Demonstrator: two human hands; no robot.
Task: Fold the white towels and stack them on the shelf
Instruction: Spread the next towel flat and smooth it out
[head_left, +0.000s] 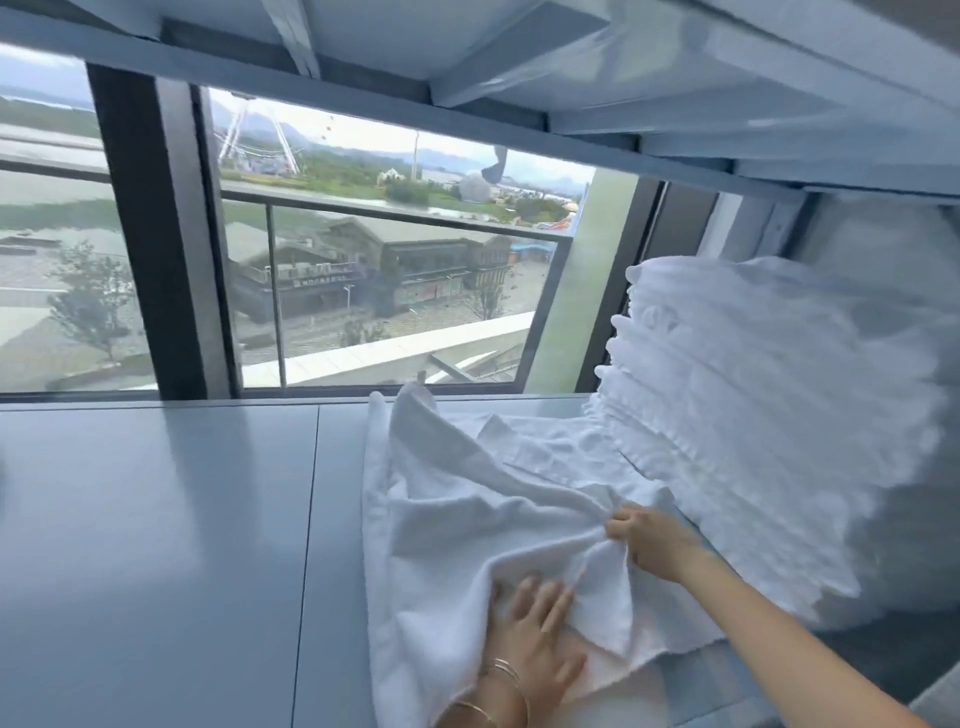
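A rumpled white towel (457, 514) lies spread on the grey shelf surface (156, 545), partly bunched at its middle. My left hand (535, 639) rests flat on the towel's near part, fingers apart, with thin bangles on the wrist. Farther right, my right hand (649, 540) pinches a gathered fold of the same towel. A tall stack of folded white towels (753, 415) stands on the shelf at the right, touching the loose towel's far edge.
A shelf board (519, 47) hangs low overhead. A large window with dark frames (166, 260) and a glass railing lies behind the shelf. The shelf's left half is bare grey panel with a seam (310, 519).
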